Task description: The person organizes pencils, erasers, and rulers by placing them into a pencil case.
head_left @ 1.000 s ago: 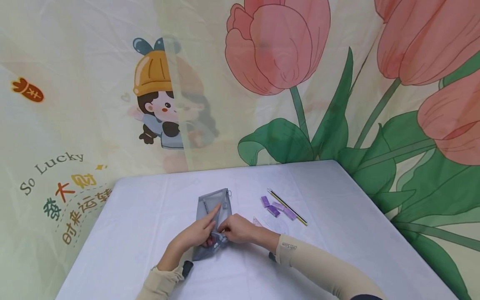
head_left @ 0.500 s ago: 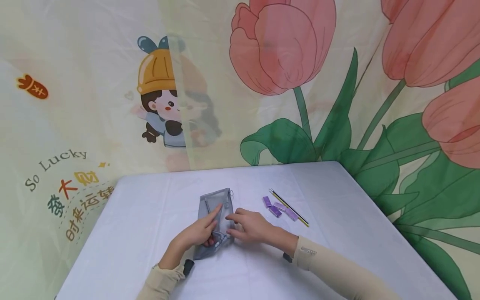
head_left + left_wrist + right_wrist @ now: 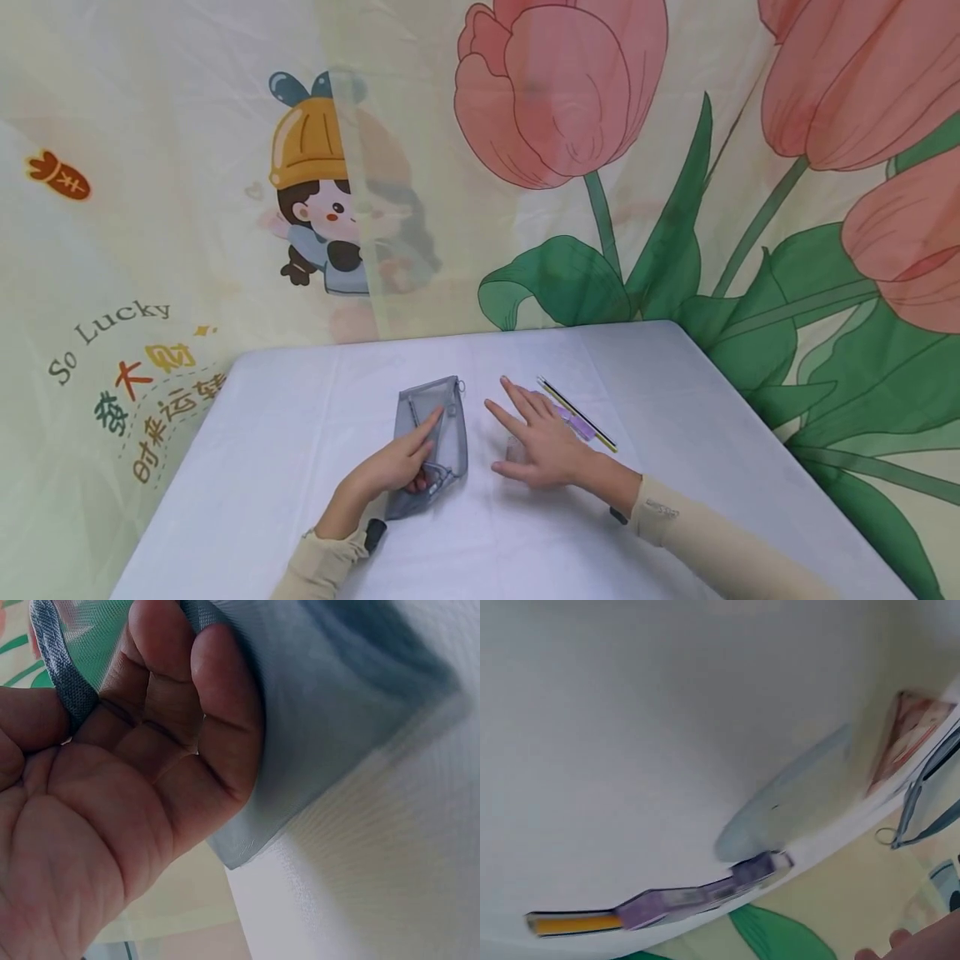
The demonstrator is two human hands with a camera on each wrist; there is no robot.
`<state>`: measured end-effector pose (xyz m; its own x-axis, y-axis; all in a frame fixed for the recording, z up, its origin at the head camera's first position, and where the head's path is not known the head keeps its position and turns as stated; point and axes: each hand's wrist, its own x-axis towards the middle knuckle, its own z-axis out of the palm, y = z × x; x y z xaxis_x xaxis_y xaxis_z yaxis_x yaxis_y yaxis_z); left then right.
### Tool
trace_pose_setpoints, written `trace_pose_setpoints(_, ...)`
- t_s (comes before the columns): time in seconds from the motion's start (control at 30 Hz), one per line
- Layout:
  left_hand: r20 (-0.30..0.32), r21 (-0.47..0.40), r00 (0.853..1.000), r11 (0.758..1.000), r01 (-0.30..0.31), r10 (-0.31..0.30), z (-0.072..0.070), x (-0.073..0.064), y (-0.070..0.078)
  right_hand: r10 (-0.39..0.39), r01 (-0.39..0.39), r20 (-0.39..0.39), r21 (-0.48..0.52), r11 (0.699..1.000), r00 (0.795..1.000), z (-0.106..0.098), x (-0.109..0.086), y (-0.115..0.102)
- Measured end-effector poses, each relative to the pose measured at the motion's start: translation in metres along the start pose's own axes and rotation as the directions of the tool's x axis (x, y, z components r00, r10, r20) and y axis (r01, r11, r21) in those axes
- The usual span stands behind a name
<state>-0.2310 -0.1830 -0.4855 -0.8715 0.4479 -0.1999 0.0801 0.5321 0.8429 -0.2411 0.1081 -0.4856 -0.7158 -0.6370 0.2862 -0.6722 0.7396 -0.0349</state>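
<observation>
A grey mesh zip pouch (image 3: 453,437) lies on the table in the head view. My left hand (image 3: 393,465) grips its near side, the index finger stretched over the mesh. In the left wrist view the thumb pinches the woven edge (image 3: 66,671) while the other fingers curl against the fabric. My right hand (image 3: 546,446) is spread apart from the pouch, holding nothing, above small stationery. Below it, the right wrist view has a clear protractor (image 3: 795,795), a reddish set square (image 3: 911,742) and purple-wrapped erasers (image 3: 682,900), partly hidden by the hand in the head view.
Black-and-yellow striped pencils (image 3: 558,397) lie behind the erasers at the right. A white cloth covers the table (image 3: 300,433). A printed curtain (image 3: 420,167) with tulips hangs along the back edge.
My right hand has let go of the pouch's edge and moved right, its fingers spreading over the erasers and rulers. My left hand keeps its hold on the pouch.
</observation>
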Motion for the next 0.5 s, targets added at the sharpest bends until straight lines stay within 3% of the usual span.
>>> trace_pose_setpoints(0.33, 0.022, -0.006, 1.0, 1.0, -0.019, 0.019, -0.001, -0.002, 0.003, 0.137, -0.136, 0.018, -0.038, 0.99, 0.99, -0.009, -0.015, 0.027)
trace_pose_setpoints(0.5, 0.021, 0.001, 0.999, 1.0, -0.027, 0.027, -0.001, -0.002, 0.002, 0.164, -0.162, 0.011, -0.066, 0.985, 0.986, -0.008, -0.025, 0.043)
